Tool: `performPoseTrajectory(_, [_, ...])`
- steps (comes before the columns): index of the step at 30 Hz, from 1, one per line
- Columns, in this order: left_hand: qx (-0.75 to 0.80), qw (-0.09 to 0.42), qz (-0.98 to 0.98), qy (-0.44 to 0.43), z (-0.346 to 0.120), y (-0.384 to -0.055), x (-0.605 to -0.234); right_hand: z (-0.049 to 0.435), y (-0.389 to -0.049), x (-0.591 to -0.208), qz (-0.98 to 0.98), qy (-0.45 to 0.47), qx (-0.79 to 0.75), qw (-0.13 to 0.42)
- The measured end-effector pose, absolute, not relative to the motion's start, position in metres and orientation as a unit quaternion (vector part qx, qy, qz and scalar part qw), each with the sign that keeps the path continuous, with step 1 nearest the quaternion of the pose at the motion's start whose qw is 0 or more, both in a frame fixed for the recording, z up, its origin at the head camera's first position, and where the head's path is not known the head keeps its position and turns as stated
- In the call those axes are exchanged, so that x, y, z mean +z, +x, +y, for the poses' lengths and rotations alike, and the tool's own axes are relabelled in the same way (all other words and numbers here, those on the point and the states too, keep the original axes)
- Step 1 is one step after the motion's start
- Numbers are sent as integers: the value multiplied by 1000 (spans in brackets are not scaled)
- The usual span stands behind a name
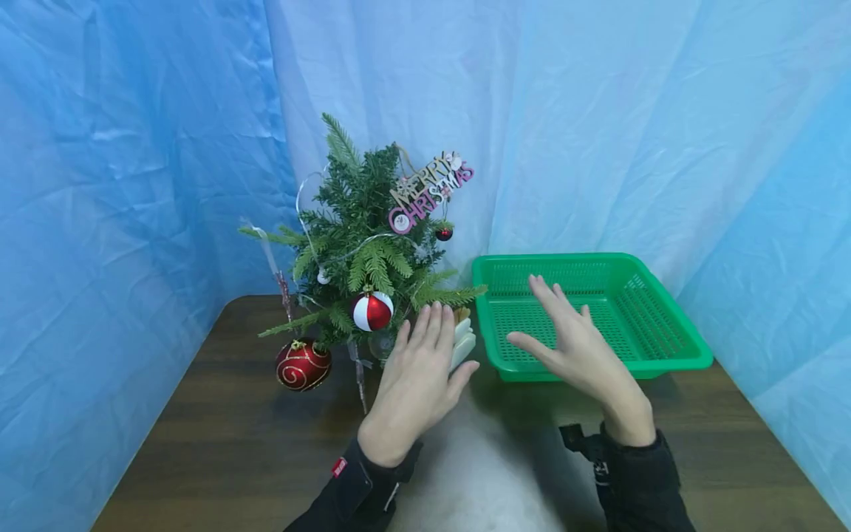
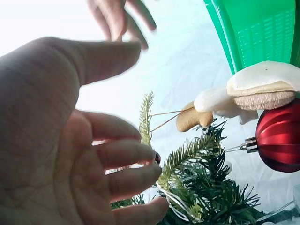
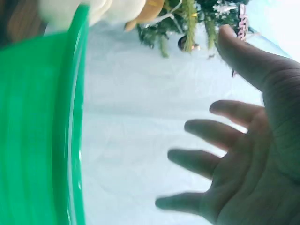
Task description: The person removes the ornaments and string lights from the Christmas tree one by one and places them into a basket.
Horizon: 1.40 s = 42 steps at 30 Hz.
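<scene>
A small Christmas tree (image 1: 372, 214) stands on the table, left of a green plastic basket (image 1: 565, 371). In front of the tree's lower right branches is my left hand (image 1: 422, 369), fingers straight and holding nothing. Just beyond it, partly hidden, hangs a white and brown ornament (image 1: 463, 343); the left wrist view shows its pale, padded-looking parts (image 2: 265, 84) near a red ball (image 2: 281, 138). My right hand (image 1: 581, 347) is held over the basket's near side in the head view, fingers spread. Nothing is between its fingers in the right wrist view.
A red and white ball (image 1: 373, 311) and a red ball with gold swirls (image 1: 303, 365) hang low on the tree. A "Merry Christmas" sign (image 1: 432, 192) hangs near its top right. Blue cloth (image 1: 146, 185) surrounds the wooden table (image 1: 219, 443).
</scene>
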<state>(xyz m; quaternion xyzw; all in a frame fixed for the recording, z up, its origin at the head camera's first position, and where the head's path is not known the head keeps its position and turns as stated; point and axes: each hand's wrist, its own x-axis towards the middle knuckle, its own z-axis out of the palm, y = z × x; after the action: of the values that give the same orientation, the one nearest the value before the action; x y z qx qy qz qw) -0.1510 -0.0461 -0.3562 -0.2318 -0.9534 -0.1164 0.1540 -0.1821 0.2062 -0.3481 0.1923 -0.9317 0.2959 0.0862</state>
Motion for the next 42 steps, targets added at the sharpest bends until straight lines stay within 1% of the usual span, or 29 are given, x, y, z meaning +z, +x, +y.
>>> performPoseTrajectory(3, [-123,192,-947,-226,-46,-150,-358,193,-190,-350,-912,187,351,98])
performPoseTrajectory(5, [-126,226,-941,-217,-46,-151,-359,185,-193,-352,-894,182,396,101])
performPoseTrajectory(8, [-131,267,-935,-191,-45,-151,-360,174,-198,-356,-855,178,480,82])
performPoseTrajectory(10, [-139,279,-935,-171,-44,-151,-361,168,-202,-360,-828,174,529,63])
performPoseTrajectory(13, [-150,274,-938,-151,-44,-151,-364,159,-207,-368,-801,159,575,37])
performPoseTrajectory(16, [-157,266,-939,-149,-42,-153,-367,151,-210,-374,-781,147,607,14])
performPoseTrajectory(21, [-165,251,-942,-149,-40,-158,-373,143,-211,-379,-748,156,645,-14])
performPoseTrajectory(26, [-167,233,-948,-136,-40,-162,-375,142,-213,-381,-742,146,654,-17])
performPoseTrajectory(32, [-175,197,-956,-126,-39,-165,-378,140,-214,-381,-772,139,620,-28])
performPoseTrajectory(42, [-213,165,-955,-128,-38,-166,-378,138,-215,-382,-783,153,603,-26])
